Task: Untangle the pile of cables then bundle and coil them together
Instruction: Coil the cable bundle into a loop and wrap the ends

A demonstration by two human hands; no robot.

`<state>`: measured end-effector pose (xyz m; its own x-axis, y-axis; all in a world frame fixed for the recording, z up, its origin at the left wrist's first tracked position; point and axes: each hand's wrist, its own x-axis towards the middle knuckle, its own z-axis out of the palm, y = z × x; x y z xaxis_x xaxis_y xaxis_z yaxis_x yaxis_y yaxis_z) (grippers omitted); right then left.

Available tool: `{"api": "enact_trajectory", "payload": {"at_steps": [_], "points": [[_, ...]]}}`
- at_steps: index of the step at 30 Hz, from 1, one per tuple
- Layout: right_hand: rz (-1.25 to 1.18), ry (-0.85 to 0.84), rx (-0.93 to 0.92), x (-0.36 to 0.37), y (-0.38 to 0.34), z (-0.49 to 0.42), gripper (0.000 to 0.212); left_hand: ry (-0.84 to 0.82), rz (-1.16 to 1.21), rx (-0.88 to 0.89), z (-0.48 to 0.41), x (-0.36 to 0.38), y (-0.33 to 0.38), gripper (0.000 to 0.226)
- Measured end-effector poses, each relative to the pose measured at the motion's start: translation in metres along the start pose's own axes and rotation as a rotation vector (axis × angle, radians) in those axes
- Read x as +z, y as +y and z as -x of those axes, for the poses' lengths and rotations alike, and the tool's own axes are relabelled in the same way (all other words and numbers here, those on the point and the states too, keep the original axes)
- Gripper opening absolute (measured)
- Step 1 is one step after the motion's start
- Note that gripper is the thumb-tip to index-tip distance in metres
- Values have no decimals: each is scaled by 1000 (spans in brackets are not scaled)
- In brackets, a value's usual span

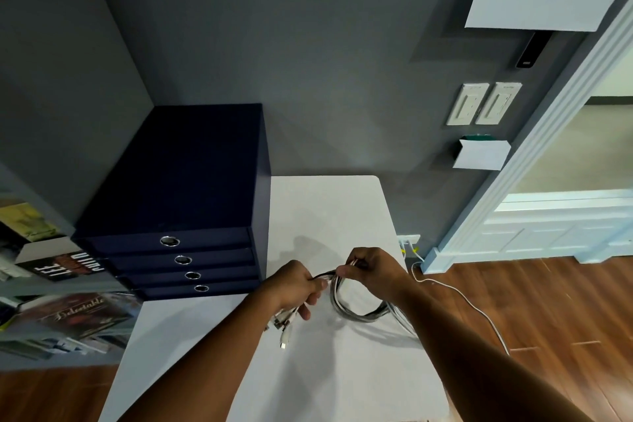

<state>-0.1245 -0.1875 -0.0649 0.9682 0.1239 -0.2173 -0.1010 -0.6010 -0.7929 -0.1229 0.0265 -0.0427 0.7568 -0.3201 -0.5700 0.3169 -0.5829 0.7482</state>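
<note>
Evidently the untangling is done and coiling is under way: the cables [356, 310] run as one bundle, bent into a loop hanging between the hands and below the right one, over the table [342, 209]; whether it touches I cannot tell. The left hand [297, 288] is curled tight round the bundle, plug ends [282, 327] dangling beneath it. The right hand [371, 267] pinches the strands at the loop's top, just beside the left. Next, I judge, the right hand must draw the trailing length under its forearm into another turn while the left clamps the first.
</note>
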Motion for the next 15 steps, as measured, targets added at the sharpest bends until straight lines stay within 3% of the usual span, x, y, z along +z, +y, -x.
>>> {"api": "enact_trajectory", "payload": {"at_steps": [2,6,9,12,15], "points": [[69,35,-23,-2,-2,1,29,-24,69,-36,0,-1,1,30],[275,216,-89,-8,-8,5,30,-108,670,-99,6,3,2,24],[359,416,-115,-4,-12,7,29,-4,925,-89,6,22,9,23],[311,529,-101,1,-17,6,31,88,1030,-56,5,39,15,22],[198,533,-44,-1,-21,4,32,137,921,-25,7,47,15,28]]}}
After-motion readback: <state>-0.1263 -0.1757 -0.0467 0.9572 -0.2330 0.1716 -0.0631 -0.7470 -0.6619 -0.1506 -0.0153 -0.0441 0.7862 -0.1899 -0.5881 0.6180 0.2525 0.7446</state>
